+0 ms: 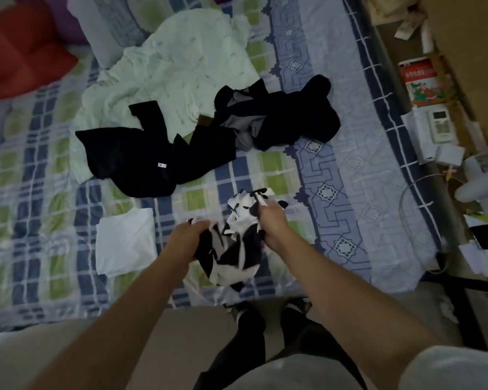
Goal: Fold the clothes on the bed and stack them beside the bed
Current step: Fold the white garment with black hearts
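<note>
A: What is the item in hand, and where does it lie?

B: A black-and-white patterned garment [237,237], bunched and lifted just above the near edge of the bed [350,153]. Both hands grip it: the left hand [190,239] closed on its lower left portion, the right hand [271,223] closed on cloth at its upper right.

A: How is it oriented?

B: Its long axis appears to run from the near left to the far right, from one hand to the other. No collar or hem can be made out, so which end points where cannot be told. The left hand sits slightly nearer the body; the right is farther out over the bed.

A: And the surroundings?

B: Just left of the left hand lies a folded white garment [124,243]. Farther up the bed are a black garment [141,156], a dark heap with grey lining [276,116], and a pale crumpled sheet [181,63].

A: What does the coming move depend on?

B: Probably on drawing the hands apart along that axis to spread the cloth flat.
</note>
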